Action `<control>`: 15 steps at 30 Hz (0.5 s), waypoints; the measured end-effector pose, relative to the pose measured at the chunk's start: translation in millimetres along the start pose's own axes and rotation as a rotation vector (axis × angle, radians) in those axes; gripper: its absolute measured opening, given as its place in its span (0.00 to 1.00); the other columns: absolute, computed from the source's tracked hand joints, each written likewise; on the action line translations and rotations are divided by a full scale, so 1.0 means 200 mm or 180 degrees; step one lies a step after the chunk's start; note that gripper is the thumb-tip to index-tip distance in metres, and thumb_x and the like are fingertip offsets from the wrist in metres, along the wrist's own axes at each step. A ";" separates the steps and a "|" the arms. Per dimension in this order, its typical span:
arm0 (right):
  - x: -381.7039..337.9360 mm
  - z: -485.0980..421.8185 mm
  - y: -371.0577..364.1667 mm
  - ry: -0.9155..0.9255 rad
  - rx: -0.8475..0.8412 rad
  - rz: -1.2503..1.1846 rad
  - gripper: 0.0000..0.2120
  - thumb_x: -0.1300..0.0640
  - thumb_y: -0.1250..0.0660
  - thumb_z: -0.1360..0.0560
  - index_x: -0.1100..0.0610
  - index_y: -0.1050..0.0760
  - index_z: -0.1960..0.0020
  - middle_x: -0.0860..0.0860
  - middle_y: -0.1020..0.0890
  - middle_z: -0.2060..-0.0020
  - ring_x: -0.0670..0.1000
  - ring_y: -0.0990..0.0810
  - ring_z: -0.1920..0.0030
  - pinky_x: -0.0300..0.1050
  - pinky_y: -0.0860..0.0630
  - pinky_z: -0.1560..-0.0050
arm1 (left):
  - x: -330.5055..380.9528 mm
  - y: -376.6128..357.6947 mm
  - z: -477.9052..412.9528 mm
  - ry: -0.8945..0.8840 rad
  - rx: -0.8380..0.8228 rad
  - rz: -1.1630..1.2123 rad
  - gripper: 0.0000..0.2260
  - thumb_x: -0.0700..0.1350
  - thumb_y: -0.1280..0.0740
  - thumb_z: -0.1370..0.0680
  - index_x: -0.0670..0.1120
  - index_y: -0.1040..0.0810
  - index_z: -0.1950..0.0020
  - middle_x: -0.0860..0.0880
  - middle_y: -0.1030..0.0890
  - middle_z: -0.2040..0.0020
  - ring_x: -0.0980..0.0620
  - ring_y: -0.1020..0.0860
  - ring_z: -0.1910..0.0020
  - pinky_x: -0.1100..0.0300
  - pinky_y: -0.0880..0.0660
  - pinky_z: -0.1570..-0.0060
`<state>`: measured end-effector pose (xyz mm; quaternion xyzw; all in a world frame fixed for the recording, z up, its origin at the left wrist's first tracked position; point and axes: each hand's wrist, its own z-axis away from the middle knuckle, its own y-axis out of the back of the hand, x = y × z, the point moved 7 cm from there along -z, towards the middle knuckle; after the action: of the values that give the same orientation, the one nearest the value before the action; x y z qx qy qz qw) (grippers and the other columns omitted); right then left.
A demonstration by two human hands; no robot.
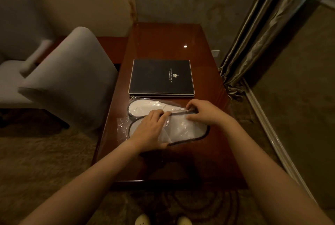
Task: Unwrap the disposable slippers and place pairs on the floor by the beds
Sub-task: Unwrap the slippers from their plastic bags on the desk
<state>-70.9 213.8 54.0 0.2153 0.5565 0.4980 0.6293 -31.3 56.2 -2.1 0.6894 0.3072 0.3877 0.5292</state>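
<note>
Two packs of white disposable slippers with dark trim lie in clear plastic on the brown wooden table (163,41). The far pack (143,107) sits just in front of a black folder. The near pack (188,130) lies under both my hands. My left hand (150,130) holds the near pack's left half, its fingertips pinching the plastic at the top edge. My right hand (204,112) pinches the same top edge from the right, fingers curled. The two sets of fingertips nearly meet above the slipper.
A black hotel folder (161,77) lies mid-table behind the slippers. Two grey upholstered chairs (70,79) stand at the left. A heavy curtain (257,30) hangs at the right by a white skirting board. Carpet surrounds the table; my light shoes (163,220) show at the bottom.
</note>
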 end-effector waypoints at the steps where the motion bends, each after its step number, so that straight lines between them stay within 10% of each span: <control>1: -0.03 -0.01 -0.02 0.0041 0.0021 0.0083 0.15 0.55 0.32 0.27 0.53 0.27 0.41 0.52 0.22 0.44 0.50 0.23 0.47 0.42 0.25 0.49 | 0.01 0.00 -0.01 0.0001 0.0001 0.0005 0.46 0.62 0.29 0.38 0.46 0.43 0.27 0.44 0.33 0.33 0.46 0.34 0.35 0.54 0.33 0.35; 12: -0.08 0.03 0.17 0.0534 0.0365 -0.0655 0.09 0.56 0.38 0.23 0.53 0.22 0.45 0.48 0.22 0.53 0.41 0.25 0.57 0.33 0.30 0.59 | -0.19 0.06 0.12 0.0373 -0.0119 0.0581 0.26 0.51 0.39 0.22 0.48 0.41 0.25 0.48 0.38 0.25 0.51 0.38 0.27 0.54 0.38 0.29; 15: -0.06 0.03 0.20 0.0470 0.0269 -0.0497 0.09 0.54 0.38 0.23 0.52 0.22 0.45 0.47 0.23 0.53 0.42 0.26 0.56 0.33 0.32 0.61 | -0.14 0.13 0.10 0.0215 0.0314 0.0431 0.19 0.40 0.35 0.23 0.45 0.28 0.32 0.43 0.25 0.33 0.45 0.26 0.35 0.51 0.25 0.39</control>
<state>-78.6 221.6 94.9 0.1603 0.6370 0.4380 0.6138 -27.9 16.0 15.2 0.7203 0.2962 0.4300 0.4565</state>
